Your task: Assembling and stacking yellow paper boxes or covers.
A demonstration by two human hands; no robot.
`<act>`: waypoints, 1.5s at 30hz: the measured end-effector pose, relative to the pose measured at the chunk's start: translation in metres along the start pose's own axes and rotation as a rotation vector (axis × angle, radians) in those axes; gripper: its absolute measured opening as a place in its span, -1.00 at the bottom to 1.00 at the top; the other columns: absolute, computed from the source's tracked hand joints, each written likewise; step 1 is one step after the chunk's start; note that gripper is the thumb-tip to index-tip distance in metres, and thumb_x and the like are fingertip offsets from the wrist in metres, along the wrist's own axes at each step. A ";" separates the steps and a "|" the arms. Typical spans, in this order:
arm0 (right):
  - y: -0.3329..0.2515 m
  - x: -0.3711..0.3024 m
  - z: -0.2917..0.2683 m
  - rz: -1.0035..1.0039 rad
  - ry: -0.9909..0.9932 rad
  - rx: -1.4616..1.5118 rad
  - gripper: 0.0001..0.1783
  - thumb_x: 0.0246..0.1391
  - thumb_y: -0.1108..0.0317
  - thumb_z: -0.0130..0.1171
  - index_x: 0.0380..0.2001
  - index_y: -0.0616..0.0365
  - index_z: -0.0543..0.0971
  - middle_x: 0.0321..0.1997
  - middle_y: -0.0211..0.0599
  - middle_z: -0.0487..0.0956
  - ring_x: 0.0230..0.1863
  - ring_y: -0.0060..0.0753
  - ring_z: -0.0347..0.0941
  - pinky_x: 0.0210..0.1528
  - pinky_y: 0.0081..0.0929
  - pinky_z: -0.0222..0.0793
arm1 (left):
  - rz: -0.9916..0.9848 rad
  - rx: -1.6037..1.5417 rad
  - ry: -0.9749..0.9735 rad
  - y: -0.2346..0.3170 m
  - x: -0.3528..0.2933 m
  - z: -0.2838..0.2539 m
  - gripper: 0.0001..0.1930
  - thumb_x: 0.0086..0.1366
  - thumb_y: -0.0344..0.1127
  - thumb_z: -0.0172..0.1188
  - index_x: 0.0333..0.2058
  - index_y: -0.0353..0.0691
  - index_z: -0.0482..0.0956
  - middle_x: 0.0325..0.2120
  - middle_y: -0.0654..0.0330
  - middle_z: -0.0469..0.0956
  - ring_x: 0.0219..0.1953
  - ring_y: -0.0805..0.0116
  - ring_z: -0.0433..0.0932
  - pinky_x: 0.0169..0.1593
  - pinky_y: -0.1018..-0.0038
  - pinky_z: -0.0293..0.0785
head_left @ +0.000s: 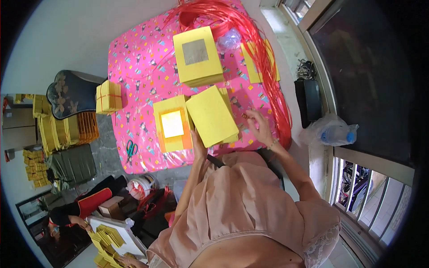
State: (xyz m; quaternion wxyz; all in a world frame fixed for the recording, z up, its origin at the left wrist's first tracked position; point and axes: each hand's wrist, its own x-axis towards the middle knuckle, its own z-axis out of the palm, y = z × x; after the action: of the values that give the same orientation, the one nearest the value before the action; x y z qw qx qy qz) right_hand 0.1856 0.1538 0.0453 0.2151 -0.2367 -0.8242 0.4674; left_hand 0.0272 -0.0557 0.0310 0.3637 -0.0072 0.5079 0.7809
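Note:
A tilted stack of yellow paper sheets [212, 115] is in front of me, partly over more yellow sheets showing at its right edge. My left hand [198, 144] grips its lower left side, with some fingers hidden by the paper. To the right of the stack, my right hand [260, 127] hovers with fingers apart, holding nothing. Beside my left hand lies a yellow sheet with an orange border and a shiny square [173, 124]. Farther back stands a thick yellow paper stack with a silver-grey square on top [199, 71].
Everything lies on a table with a pink patterned cover [143, 85]. Red plastic strands [263, 67] run down its right side. Green-handled scissors [131, 148] and a tied yellow bundle [108, 97] are at left. Another person [73, 221] handles yellow paper at lower left.

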 end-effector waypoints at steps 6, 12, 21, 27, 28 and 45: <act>0.061 0.069 -0.031 0.086 0.125 -0.478 -0.73 0.05 0.29 0.21 -0.21 0.18 0.48 -0.25 -0.11 0.51 -0.23 -0.06 0.52 -0.21 -0.19 0.44 | -0.032 0.090 -0.083 0.003 -0.006 -0.012 -0.19 0.40 0.30 -0.43 0.34 -0.28 0.01 0.32 0.09 0.12 0.35 0.24 0.09 0.36 0.32 -0.03; 0.131 0.096 -0.038 0.154 0.159 -0.906 -0.74 0.00 0.17 0.25 -0.41 0.14 0.52 -0.33 -0.13 0.52 -0.25 -0.01 0.50 -0.23 -0.10 0.42 | -0.011 0.178 -0.126 0.007 -0.003 -0.009 -0.21 0.41 0.29 -0.43 0.36 -0.24 -0.03 0.35 0.12 0.06 0.37 0.24 0.03 0.39 0.32 -0.11; 0.102 0.092 -0.058 0.156 0.248 -0.698 -0.61 0.26 0.07 -0.05 -0.40 0.18 0.54 -0.38 -0.01 0.56 -0.32 0.12 0.50 -0.31 -0.05 0.39 | 0.160 0.271 -0.131 0.038 0.005 0.010 -0.22 0.43 0.24 -0.39 0.36 -0.29 -0.07 0.36 0.05 0.02 0.40 0.17 -0.04 0.41 0.30 -0.17; -0.077 0.109 -0.079 0.044 0.313 -0.380 -0.66 0.32 0.15 -0.10 -0.28 0.21 0.51 -0.36 -0.02 0.58 -0.34 0.09 0.52 -0.33 -0.15 0.39 | 0.505 0.560 0.164 0.089 0.002 0.023 -0.48 0.46 -0.03 -0.21 0.13 -0.35 0.37 0.05 0.06 0.43 0.04 0.27 0.42 0.05 0.35 0.37; -0.105 0.111 -0.079 -0.054 0.279 -0.296 -0.69 0.31 0.17 -0.08 -0.33 0.21 0.48 -0.46 -0.06 0.53 -0.42 0.07 0.50 -0.41 -0.16 0.36 | 0.559 0.606 0.195 0.105 -0.001 0.035 -0.54 0.46 -0.09 -0.17 0.04 -0.37 0.46 -0.06 0.08 0.51 -0.04 0.33 0.47 -0.04 0.39 0.42; -0.194 0.104 -0.047 -0.647 0.094 -0.369 -0.90 0.08 0.36 0.14 -0.33 0.12 0.51 -0.40 -0.24 0.43 -0.36 -0.12 0.45 -0.36 -0.20 0.37 | 0.189 -0.479 -0.563 0.205 0.023 0.100 -0.79 0.43 -0.17 0.00 -0.12 -0.12 0.49 -0.40 0.30 0.57 -0.16 0.36 0.52 0.03 0.38 0.43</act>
State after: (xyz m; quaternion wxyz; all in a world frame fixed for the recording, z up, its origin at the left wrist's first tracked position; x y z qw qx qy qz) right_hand 0.0934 0.1597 0.2505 0.3430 -0.0201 -0.9159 0.2073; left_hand -0.0715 -0.0080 0.2325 0.4032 0.1695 0.1894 0.8791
